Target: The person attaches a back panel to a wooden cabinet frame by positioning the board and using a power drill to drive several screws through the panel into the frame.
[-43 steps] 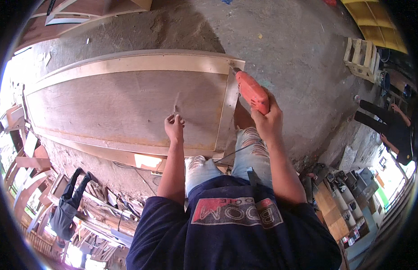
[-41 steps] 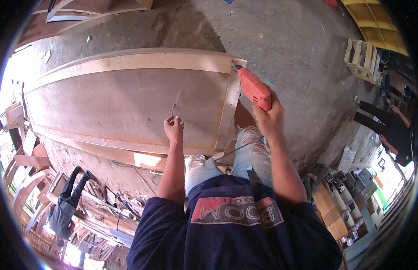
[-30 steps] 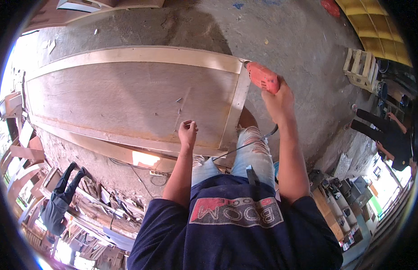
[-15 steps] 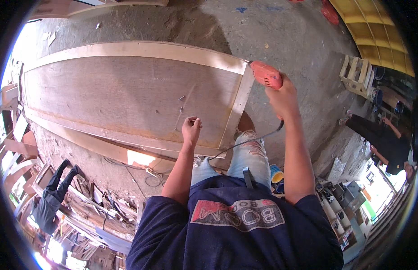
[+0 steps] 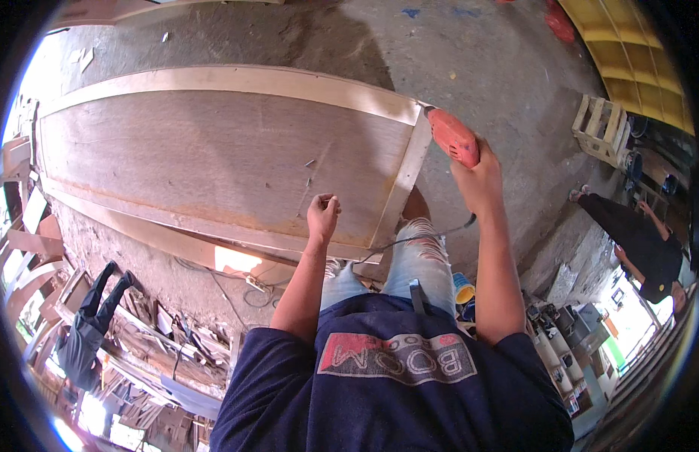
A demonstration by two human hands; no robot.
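My right hand (image 5: 477, 175) grips a red corded power drill (image 5: 455, 139), its nose at the far right corner of a wooden panel (image 5: 214, 151). The panel lies flat, with a pale wooden frame round a brown plywood middle. Whether the drill's tip touches the wood is too small to tell. Over the panel's near right part, my left hand (image 5: 324, 215) is closed in a pinch; what it holds, if anything, I cannot make out. Small screw-like pieces (image 5: 309, 163) lie on the plywood beyond that hand. The drill's black cord (image 5: 417, 239) runs across my jeans.
A curved board (image 5: 169, 235) and tangled cables (image 5: 260, 294) lie along the panel's near side. A wooden crate (image 5: 600, 129) stands on the concrete floor at right. One person (image 5: 643, 233) is at right, another (image 5: 89, 335) at left by scrap wood (image 5: 180, 339).
The drill has shifted slightly right and now points more steeply toward the panel's corner, still in my right hand. My left hand stays pinched in nearly the same place.
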